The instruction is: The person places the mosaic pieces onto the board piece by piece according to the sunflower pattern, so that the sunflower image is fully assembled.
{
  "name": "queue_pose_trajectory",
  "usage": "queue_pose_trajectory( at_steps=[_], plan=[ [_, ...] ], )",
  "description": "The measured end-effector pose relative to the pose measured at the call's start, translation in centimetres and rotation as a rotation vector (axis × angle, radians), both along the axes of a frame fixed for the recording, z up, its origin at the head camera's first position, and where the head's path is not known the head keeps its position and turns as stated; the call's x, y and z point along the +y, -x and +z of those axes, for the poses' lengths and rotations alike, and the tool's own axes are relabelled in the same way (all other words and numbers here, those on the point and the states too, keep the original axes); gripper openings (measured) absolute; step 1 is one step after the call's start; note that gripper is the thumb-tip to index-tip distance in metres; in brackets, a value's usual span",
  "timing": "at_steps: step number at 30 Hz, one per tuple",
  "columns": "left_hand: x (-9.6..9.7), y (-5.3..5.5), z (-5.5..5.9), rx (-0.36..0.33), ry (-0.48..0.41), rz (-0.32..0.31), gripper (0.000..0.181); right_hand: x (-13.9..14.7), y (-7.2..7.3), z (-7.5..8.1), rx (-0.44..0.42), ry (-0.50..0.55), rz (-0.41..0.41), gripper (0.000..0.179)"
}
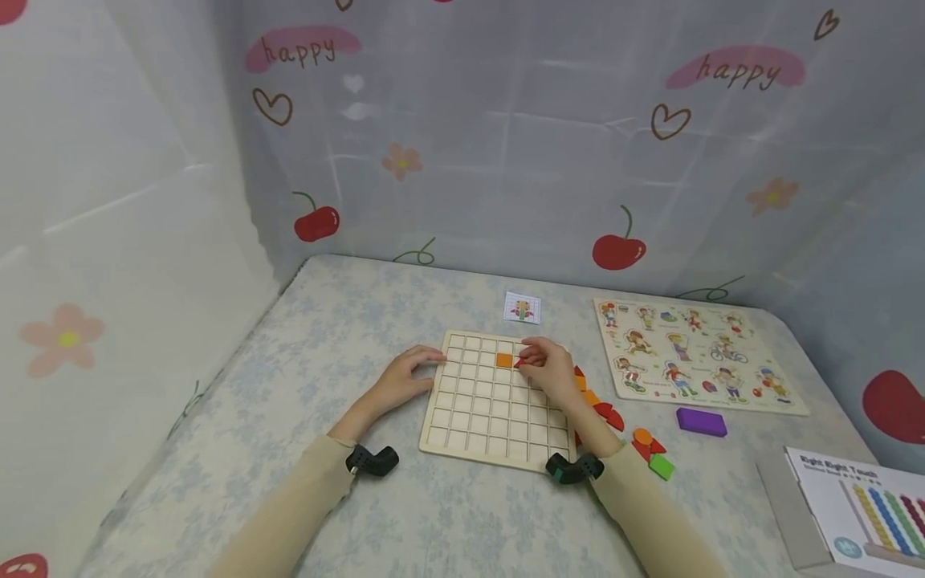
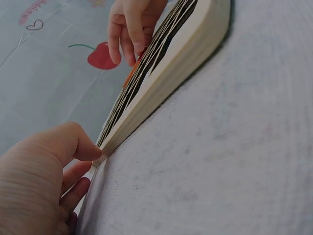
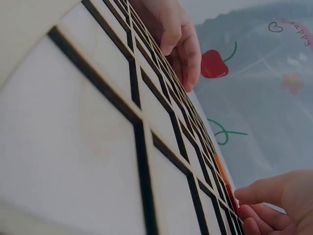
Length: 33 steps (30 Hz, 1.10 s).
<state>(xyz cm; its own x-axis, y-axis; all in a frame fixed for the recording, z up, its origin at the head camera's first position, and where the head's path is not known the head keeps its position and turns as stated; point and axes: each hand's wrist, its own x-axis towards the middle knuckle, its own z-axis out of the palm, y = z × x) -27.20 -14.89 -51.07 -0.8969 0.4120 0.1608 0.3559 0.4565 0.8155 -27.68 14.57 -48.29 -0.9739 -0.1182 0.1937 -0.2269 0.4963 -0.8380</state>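
A square wooden grid board (image 1: 473,425) lies on the table in front of me. An orange square tile (image 1: 504,360) sits in one of its cells, towards the far side. Just right of it, my right hand (image 1: 551,371) pinches a small red tile (image 1: 518,363) between thumb and fingers, low over the grid; the fingers partly cover it. In the right wrist view the red tile (image 3: 231,197) shows beside the orange one (image 3: 221,167). My left hand (image 1: 405,377) touches the board's left edge, with thumb and fingertips right at the rim (image 2: 115,142).
Several red and orange pieces (image 1: 591,398) lie right of the board, partly behind my right forearm. Nearer me are a green square (image 1: 661,466) and an orange disc (image 1: 642,437). A pattern card (image 1: 522,307), a picture puzzle board (image 1: 694,353), a purple block (image 1: 701,421) and a box (image 1: 831,506) stand around.
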Motion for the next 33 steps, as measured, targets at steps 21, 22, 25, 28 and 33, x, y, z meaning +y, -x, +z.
queue_pose_trajectory(
  at_steps=[21, 22, 25, 28, 33],
  plan=[
    [-0.3, -0.2, 0.4, -0.012, -0.009, -0.007, 0.037, 6.4, -0.4, -0.2, -0.034, -0.129, -0.204, 0.033],
    [-0.3, -0.2, 0.4, -0.013, -0.011, -0.008, 0.037, 6.4, -0.4, -0.2, -0.034, -0.130, -0.206, 0.032],
    [-0.2, -0.3, 0.4, -0.013, -0.017, 0.001, 0.037, 6.4, -0.3, -0.3, -0.034, -0.136, -0.212, 0.031],
    [0.2, -0.8, 1.0, -0.015, -0.022, 0.010, 0.037, 6.6, -0.4, -0.3, -0.046, -0.143, -0.211, 0.030],
    [0.7, -2.1, 3.3, -0.028, -0.022, -0.002, 0.038, 6.7, -0.5, -0.3, -0.007, -0.194, -0.202, 0.027]
  ],
)
